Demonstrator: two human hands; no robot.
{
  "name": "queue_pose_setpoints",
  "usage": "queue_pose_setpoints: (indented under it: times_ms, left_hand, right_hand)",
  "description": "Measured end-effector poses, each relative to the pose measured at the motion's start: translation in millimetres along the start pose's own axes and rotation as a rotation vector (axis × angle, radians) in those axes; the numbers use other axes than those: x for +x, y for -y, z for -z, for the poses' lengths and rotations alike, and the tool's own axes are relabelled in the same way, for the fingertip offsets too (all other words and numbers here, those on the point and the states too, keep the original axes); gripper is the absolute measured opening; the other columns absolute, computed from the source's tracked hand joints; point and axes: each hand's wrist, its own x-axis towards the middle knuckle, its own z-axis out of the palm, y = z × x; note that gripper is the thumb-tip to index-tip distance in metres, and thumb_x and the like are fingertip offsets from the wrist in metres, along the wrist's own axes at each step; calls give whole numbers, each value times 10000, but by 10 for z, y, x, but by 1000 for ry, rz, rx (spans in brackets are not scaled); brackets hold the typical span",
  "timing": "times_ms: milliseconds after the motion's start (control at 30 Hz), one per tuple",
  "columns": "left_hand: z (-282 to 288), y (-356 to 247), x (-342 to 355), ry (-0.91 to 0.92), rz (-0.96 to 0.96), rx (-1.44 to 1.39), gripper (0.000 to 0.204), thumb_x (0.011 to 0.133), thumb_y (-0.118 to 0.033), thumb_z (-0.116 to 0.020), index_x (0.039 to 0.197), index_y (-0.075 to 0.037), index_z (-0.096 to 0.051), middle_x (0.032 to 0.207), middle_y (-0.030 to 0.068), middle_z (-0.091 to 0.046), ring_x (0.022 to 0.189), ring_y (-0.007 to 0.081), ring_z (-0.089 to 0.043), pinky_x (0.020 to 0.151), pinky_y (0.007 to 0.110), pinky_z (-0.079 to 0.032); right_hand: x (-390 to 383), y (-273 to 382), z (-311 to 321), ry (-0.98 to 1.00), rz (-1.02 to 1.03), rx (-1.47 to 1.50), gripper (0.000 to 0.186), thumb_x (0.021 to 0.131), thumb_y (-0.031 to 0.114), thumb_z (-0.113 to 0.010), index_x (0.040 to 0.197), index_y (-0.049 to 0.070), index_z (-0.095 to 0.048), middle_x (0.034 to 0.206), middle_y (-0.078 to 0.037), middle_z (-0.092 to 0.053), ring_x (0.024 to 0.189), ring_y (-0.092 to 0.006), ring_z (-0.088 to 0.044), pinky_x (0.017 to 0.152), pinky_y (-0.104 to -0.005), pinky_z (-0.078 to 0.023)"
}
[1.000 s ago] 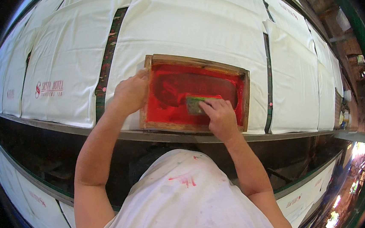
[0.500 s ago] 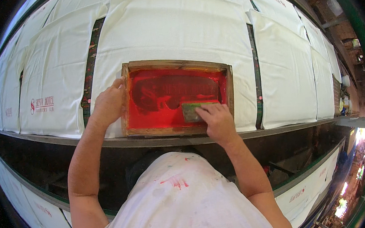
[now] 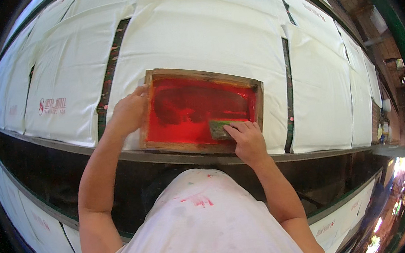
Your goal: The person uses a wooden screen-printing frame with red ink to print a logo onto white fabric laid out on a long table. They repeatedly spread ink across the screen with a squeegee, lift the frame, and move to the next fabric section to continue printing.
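A wooden printing screen frame [image 3: 198, 72] lies on a white cloth [image 3: 200, 31], its mesh covered in wet red ink [image 3: 179, 132]. A darker patch runs across the upper part of the mesh. My left hand [image 3: 130, 112] is closed on the frame's left side near the top corner. Inside the frame, at its lower right, my right hand [image 3: 249, 141] grips a flat squeegee [image 3: 218, 130] with a dark, greenish, ink-stained face. The squeegee rests on the inked mesh close to the near rail. What lies under the screen is hidden.
More white cloths lie in rows; the one on the left [image 3: 72, 75] bears a red print. Dark gaps [image 3: 289, 91] separate them. The table's near edge [image 3: 319, 155] runs just before me. Behind me stands another cloth-covered table [image 3: 41, 229]. Containers [image 3: 383, 131] stand at far right.
The view has tilted slightly. The ink has been smeared, and the lettering visible in the mesh before is now hard to make out. Both hands keep their holds, the squeegee again at lower right.
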Motion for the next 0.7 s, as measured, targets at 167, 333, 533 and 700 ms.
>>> queue_pose_setpoints:
  times_ms: [167,333,533,700]
  left_hand:
    - [-13,14,69,59,78,36,404,940,-43,-736,1337,29,-709,1620,175,-612,1223,419,-767,1039,531,-635]
    - [135,-94,62,67,86,28,447,949,-52,-749,1384,26,-678,1480,178,-704,1191,430,-785,997,547,-638]
    - [40,-22,23,37,48,32,477,942,-63,-764,1405,25,-689,1438,174,-735,1156,421,-797,984,551,-637]
    - [40,-12,-2,9,44,17,172,934,-31,-769,1087,-27,-848,1384,150,-733,1153,382,-798,954,540,-637]
  right_hand:
    - [524,89,213,196,81,120,541,806,-78,-657,1301,81,-806,1222,-159,-796,1172,-382,-730,1026,-509,-567]
    - [1418,383,-233,132,146,112,479,865,-19,-667,1311,85,-806,1174,-146,-778,1159,-381,-725,1032,-507,-587]
    - [1790,612,-467,85,86,11,510,848,-57,-633,1315,67,-796,1189,-161,-778,1188,-388,-718,1035,-522,-583]
    - [1184,979,-490,94,148,-55,533,820,-57,-666,1316,79,-804,1205,-153,-782,1191,-363,-721,1006,-497,-585]
